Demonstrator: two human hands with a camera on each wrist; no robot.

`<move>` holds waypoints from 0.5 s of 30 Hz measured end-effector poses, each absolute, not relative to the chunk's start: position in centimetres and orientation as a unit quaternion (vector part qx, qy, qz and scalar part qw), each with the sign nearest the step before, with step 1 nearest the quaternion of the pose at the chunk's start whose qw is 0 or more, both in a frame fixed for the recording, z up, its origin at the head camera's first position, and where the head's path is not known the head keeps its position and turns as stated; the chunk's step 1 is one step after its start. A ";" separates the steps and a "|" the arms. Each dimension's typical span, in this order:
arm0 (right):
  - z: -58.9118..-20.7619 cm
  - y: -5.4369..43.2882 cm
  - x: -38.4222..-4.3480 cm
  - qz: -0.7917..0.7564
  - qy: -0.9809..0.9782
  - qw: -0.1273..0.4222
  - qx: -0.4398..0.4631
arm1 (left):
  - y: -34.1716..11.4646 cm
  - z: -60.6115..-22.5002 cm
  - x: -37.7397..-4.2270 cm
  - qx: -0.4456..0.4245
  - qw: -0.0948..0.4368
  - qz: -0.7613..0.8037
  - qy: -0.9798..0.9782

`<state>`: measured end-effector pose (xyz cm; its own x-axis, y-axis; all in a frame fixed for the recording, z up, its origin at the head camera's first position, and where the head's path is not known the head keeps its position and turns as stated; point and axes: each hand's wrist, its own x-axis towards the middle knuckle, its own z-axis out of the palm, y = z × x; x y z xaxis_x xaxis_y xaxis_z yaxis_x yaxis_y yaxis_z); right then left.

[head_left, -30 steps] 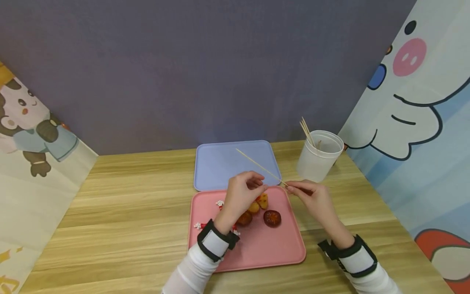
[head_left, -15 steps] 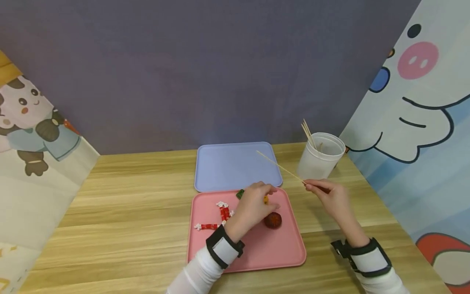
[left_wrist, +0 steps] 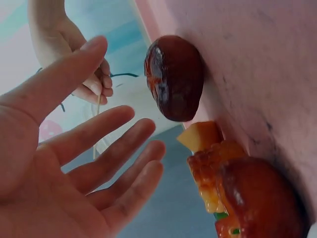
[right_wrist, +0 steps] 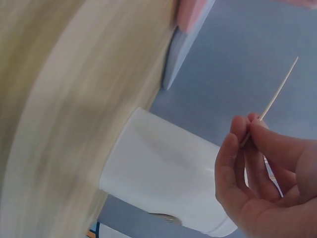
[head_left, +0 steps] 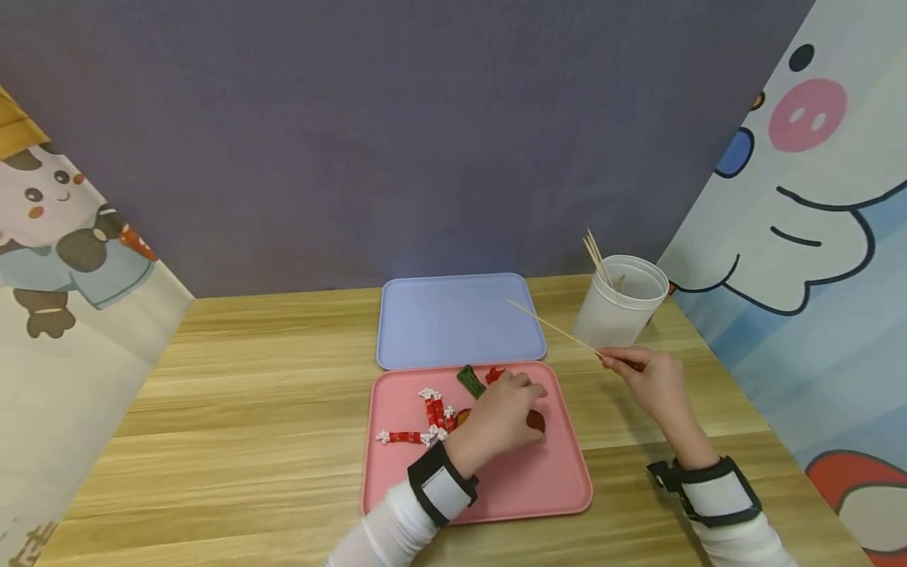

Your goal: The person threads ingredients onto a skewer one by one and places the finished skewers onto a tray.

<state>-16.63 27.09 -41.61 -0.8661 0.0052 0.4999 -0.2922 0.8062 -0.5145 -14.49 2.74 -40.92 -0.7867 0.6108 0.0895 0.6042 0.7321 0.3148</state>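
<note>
At lower centre, the left hand (head_left: 497, 419), fingers apart, is nearer the mushroom (head_left: 538, 420), which lies just rightward on the tray (head_left: 527, 492); a skewer (head_left: 553, 327) slants toward upper left from the right hand (head_left: 650, 382) pinching it.

We see a bare left hand (head_left: 499, 416) and a bare right hand (head_left: 650, 384). The left sleeve (head_left: 386, 524) and the right sleeve (head_left: 744, 543) are long, white and softly creased. On the left wristband (head_left: 445, 490) and the right wristband (head_left: 720, 496) we find broad black edges around a white panel, and from the right one juts a black tab (head_left: 662, 475).
</note>
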 end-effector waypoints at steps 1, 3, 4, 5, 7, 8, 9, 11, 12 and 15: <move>-41.7 27.1 -16.7 0.298 -0.920 0.244 0.076 | 2.9 -41.0 -14.4 0.329 0.016 0.157 0.931; -41.8 27.2 -16.7 0.293 -0.923 0.239 0.073 | 3.1 -41.1 -14.3 0.331 0.027 0.143 0.932; -41.9 27.3 -16.8 0.292 -0.924 0.237 0.070 | 3.2 -41.1 -14.3 0.333 0.031 0.138 0.932; -42.0 27.3 -16.8 0.291 -0.925 0.234 0.068 | 3.2 -41.2 -14.2 0.334 0.033 0.132 0.933; -42.1 27.4 -16.9 0.293 -0.926 0.228 0.061 | 3.4 -41.3 -14.2 0.338 0.039 0.130 0.932; -42.1 27.5 -17.0 0.294 -0.927 0.224 0.058 | 3.4 -41.3 -14.3 0.342 0.041 0.129 0.930; -42.2 27.6 -17.0 0.297 -0.928 0.220 0.056 | 3.4 -41.4 -14.3 0.347 0.041 0.127 0.928; -42.2 27.7 -17.0 0.299 -0.929 0.213 0.052 | 3.4 -41.6 -14.3 0.358 0.041 0.124 0.925; -42.2 27.8 -17.0 0.301 -0.929 0.209 0.051 | 3.4 -41.7 -14.4 0.363 0.041 0.124 0.923; -42.2 28.0 -17.0 0.302 -0.930 0.204 0.048 | 3.5 -42.0 -14.3 0.371 0.032 0.123 0.920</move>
<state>-17.01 27.98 -42.24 -0.9123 0.0333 0.4082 -0.2130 0.8128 -0.5422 -14.34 3.46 -42.00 -0.7224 0.6907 0.0326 0.6752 0.6944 0.2490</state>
